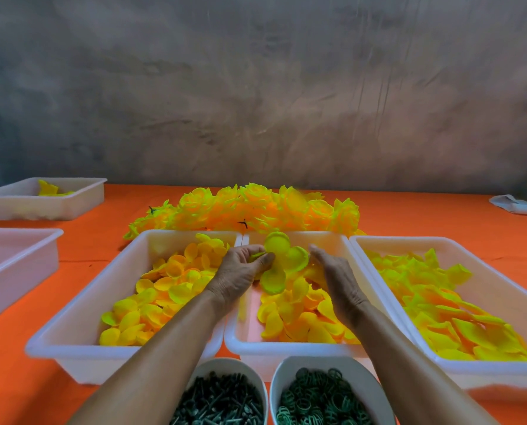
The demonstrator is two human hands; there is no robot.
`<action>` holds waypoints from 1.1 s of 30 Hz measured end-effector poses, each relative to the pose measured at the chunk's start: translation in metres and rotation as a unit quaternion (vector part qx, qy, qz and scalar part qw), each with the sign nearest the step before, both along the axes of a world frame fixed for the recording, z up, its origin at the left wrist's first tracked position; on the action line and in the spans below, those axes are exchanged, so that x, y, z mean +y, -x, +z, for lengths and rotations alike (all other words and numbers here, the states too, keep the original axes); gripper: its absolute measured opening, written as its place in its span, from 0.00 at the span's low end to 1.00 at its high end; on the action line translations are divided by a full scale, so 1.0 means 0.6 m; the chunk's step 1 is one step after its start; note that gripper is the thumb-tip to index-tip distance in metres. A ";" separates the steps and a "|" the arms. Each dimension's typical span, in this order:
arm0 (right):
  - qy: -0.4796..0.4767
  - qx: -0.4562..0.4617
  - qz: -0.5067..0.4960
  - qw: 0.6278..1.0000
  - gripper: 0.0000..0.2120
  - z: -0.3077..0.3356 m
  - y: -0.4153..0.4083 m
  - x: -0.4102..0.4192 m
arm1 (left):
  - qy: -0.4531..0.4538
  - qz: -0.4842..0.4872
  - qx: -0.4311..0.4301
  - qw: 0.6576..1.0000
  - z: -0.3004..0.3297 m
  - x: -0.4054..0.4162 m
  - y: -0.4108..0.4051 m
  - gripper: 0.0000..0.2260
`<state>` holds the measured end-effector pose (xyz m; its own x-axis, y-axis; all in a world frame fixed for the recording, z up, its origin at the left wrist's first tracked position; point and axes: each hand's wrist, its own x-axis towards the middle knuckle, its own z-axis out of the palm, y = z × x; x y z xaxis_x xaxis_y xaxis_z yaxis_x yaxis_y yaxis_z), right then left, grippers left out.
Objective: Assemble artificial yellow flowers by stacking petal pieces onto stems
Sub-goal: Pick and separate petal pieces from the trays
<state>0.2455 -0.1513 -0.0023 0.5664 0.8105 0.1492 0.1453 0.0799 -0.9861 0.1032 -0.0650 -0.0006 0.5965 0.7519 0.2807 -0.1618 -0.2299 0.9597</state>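
No legible text, labels, brands, numbers or signs on any surface in view, white trays unmarked, bowls unmarked, orange table covering plain, grey wall plain, image soft with motion blur
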 end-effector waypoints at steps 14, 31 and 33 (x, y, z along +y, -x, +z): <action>-0.036 -0.039 -0.027 0.998 0.09 -0.012 -0.005 -0.003 | -0.026 0.038 0.046 0.998 -0.005 0.000 -0.005 0.10; -0.038 -0.081 -0.035 0.995 0.13 -0.008 0.000 -0.013 | -0.060 0.019 0.051 0.997 -0.011 0.005 -0.004 0.06; -0.050 -0.085 -0.043 0.994 0.14 -0.006 0.000 -0.011 | -0.053 0.004 0.047 0.997 -0.010 0.006 -0.004 0.05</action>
